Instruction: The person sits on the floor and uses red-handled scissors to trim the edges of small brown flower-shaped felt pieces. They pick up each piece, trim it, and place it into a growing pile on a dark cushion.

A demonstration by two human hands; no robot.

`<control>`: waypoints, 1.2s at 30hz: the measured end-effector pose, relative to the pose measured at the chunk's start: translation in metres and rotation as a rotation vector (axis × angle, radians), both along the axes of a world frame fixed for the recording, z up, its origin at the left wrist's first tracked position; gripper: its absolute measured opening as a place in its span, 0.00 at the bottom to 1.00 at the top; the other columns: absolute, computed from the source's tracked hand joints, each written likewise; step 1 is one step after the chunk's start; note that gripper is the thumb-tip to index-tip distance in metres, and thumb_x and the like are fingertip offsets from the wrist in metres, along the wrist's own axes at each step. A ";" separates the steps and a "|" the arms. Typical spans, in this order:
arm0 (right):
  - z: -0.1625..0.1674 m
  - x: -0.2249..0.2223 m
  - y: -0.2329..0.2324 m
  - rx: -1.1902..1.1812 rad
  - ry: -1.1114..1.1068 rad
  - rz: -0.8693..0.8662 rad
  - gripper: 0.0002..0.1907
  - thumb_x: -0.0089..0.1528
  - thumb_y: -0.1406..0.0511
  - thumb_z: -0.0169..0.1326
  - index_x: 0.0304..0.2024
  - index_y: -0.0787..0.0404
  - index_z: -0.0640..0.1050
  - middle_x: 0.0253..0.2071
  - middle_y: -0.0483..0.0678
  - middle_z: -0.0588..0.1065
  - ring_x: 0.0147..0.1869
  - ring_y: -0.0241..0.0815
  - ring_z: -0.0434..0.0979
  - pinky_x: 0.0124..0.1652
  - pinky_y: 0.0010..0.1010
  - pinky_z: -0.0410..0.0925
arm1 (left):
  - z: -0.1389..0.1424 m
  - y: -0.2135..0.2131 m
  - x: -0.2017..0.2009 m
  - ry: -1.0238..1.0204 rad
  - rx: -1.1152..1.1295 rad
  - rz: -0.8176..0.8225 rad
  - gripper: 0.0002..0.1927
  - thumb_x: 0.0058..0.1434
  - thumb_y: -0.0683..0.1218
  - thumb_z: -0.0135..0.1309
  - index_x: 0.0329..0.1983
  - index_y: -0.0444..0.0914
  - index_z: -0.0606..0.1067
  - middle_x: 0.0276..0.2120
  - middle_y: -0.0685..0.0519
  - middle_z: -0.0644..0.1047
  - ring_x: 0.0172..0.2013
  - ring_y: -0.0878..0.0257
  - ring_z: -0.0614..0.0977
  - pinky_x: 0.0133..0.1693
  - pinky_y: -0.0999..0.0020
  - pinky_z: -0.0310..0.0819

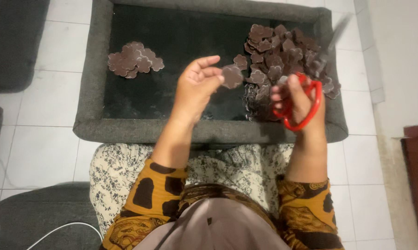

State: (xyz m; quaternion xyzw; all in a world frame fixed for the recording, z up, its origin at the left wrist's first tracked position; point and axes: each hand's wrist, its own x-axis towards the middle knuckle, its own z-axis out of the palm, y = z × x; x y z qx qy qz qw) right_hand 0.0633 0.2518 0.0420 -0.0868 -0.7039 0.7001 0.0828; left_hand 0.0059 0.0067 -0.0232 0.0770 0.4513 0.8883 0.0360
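My left hand (197,85) was pinched shut on a brown flower-shaped cutout (232,76), thumb and forefinger clamped on its left edge, the piece standing out to the right of the fingertips above the tray. My right hand (297,99) had its fingers closed through the loops of the red-handled scissors (311,99), gripping them firmly; the blades (332,41) pointed up and away to the far right and were blurred, so I could not tell whether they stood open or closed. The two hands were near each other but not touching, the cutout between them.

Under both hands lay a tray with a thick grey padded rim (86,92) and a dark floor. At its far right sat the large heap of brown cutouts (283,51), piled loosely on one another, just beyond my right hand. Near that heap, below my right hand, I saw a tangle of thin dark trimmings (255,99). Well apart, at the far left of the tray, lay the small pile of cutouts (135,59).

The tray rested on white floor tiles (42,148), its near edge against my patterned lap (227,169). My sleeves (148,190) were mustard yellow with dark brown blotches. A grey mat (37,217) with a white cable (60,231) lay at the near left.
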 end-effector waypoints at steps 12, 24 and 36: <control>0.004 0.009 -0.096 -0.267 0.202 0.125 0.11 0.64 0.72 0.60 0.39 0.58 0.70 0.37 0.46 0.72 0.38 0.39 0.77 0.40 0.32 0.74 | 0.035 -0.009 0.027 0.080 0.045 -0.002 0.23 0.64 0.34 0.57 0.63 0.30 0.69 0.45 0.47 0.80 0.40 0.68 0.80 0.42 0.76 0.75; -0.012 0.003 -0.097 -0.221 0.153 0.149 0.06 0.63 0.72 0.57 0.39 0.60 0.71 0.40 0.48 0.76 0.40 0.39 0.80 0.43 0.32 0.76 | 0.023 -0.004 0.022 0.087 0.006 -0.082 0.09 0.67 0.42 0.59 0.46 0.31 0.79 0.39 0.51 0.83 0.37 0.68 0.83 0.41 0.76 0.79; -0.030 0.022 -0.098 0.103 0.028 0.281 0.11 0.62 0.61 0.59 0.41 0.58 0.72 0.36 0.43 0.72 0.38 0.34 0.72 0.38 0.28 0.68 | 0.035 -0.004 0.025 0.120 0.056 0.047 0.10 0.65 0.35 0.59 0.49 0.34 0.78 0.44 0.49 0.81 0.43 0.66 0.82 0.46 0.74 0.79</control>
